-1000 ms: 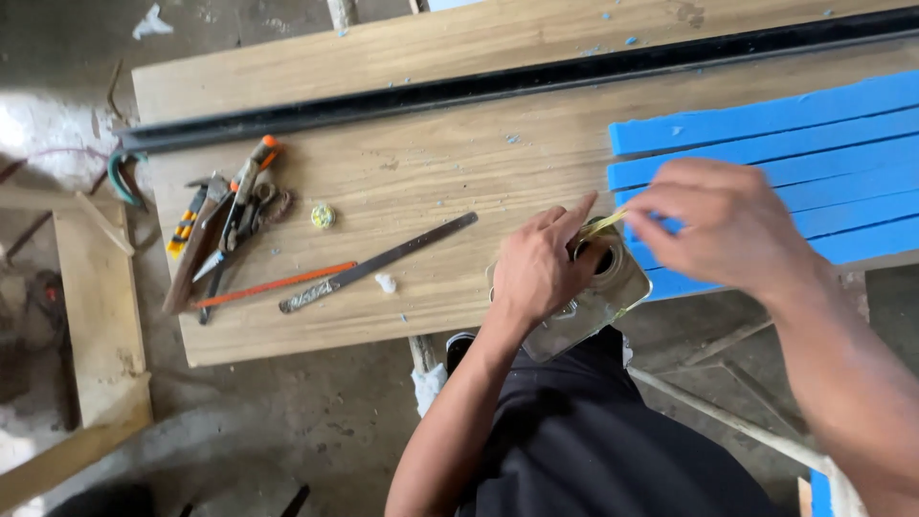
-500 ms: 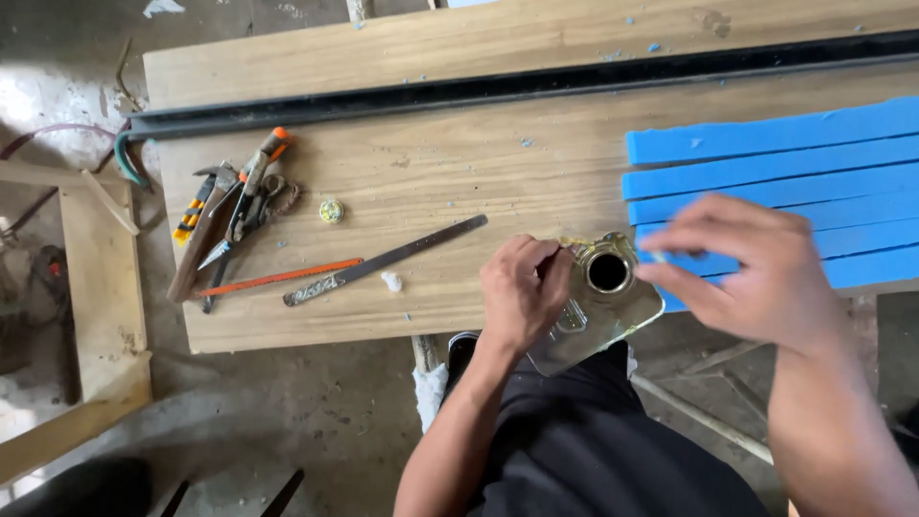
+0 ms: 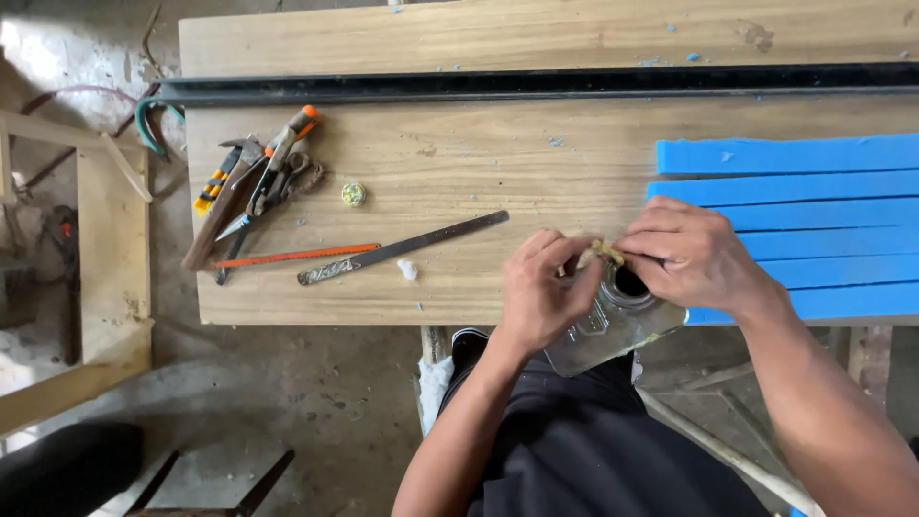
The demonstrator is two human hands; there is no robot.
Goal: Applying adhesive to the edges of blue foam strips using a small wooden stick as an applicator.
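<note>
At the near edge of a wooden workbench (image 3: pixel 536 163) I hold a square metal can (image 3: pixel 613 330) with a round opening on top. My left hand (image 3: pixel 546 292) grips the can's left side. My right hand (image 3: pixel 694 254) rests over the opening, and the fingertips of both hands pinch a small yellowish wad (image 3: pixel 601 252) just above it. Several blue foam strips (image 3: pixel 814 191) lie on the bench right of my hands.
Left on the bench lie pliers, scissors and a hammer (image 3: pixel 254 182), a small round cap (image 3: pixel 353 194), a metal file (image 3: pixel 402 249) and an orange blade (image 3: pixel 297 257). A black rail (image 3: pixel 536 84) runs across the bench. A wooden frame (image 3: pixel 105 258) stands on the floor at left.
My right hand came in from the foam strips to meet my left hand over the can's opening. The view shifted slightly so the bench sits further right.
</note>
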